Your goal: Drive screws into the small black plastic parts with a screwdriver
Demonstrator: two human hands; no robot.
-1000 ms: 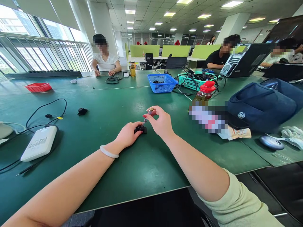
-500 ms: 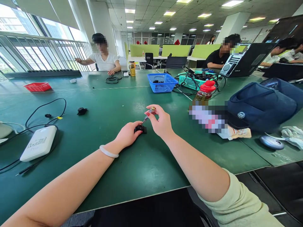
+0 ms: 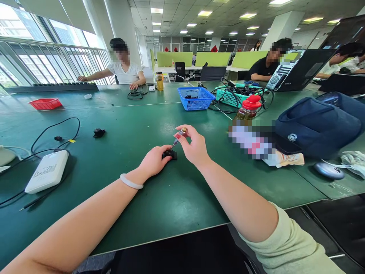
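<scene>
My left hand [image 3: 154, 161] rests on the green table [image 3: 159, 198] with its fingers closed on a small black part [image 3: 170, 154], pinning it to the surface. My right hand [image 3: 194, 147] pinches the handle of a small screwdriver [image 3: 179, 136]. The screwdriver leans down to the left and its tip meets the top of the black part. A pale bangle [image 3: 130, 182] circles my left wrist.
A white box [image 3: 47, 172] with black cables lies at the left, and another small black part [image 3: 99, 133] beyond it. A blue basket [image 3: 195, 98], a red-capped bottle [image 3: 246, 112] and a navy bag [image 3: 316, 125] stand to the right. Other people sit at the far side.
My hands have stayed on the part and the screwdriver, with only small shifts of the right fingers. The person in white at the far side has stretched an arm out to the left.
</scene>
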